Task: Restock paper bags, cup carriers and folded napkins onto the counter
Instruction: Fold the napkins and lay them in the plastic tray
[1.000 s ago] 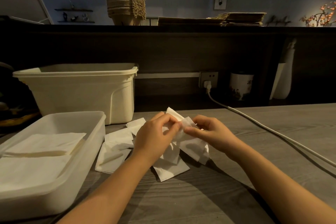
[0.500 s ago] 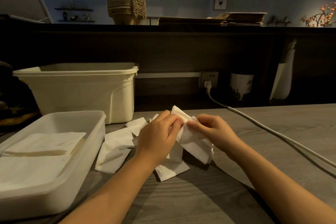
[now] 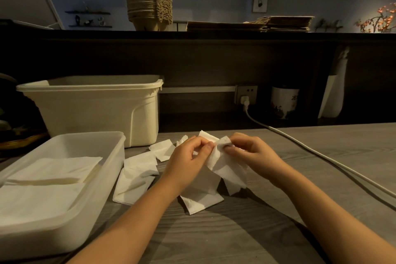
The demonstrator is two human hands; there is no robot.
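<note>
A white napkin [image 3: 227, 169] hangs a little above the table, pinched at its top corner by both hands. My left hand [image 3: 188, 161] pinches it from the left, my right hand [image 3: 250, 152] from the right. Several more white napkins [image 3: 139, 169] lie loose on the grey table under and left of the hands. Folded napkins [image 3: 55, 169] lie stacked in a shallow clear tray [image 3: 111, 156] at the left. On the high counter at the back stand a stack of cup carriers [image 3: 147, 8] and flat brown paper bags [image 3: 257, 24].
A tall cream bin [image 3: 102, 111] stands behind the tray. A white cable [image 3: 300, 143] runs from a wall socket [image 3: 246, 94] across the table to the right. A white printed cup [image 3: 284, 103] sits under the counter.
Both hands have lifted the napkin slightly and shifted their pinch to its top corner; more of the sheet now hangs down open.
</note>
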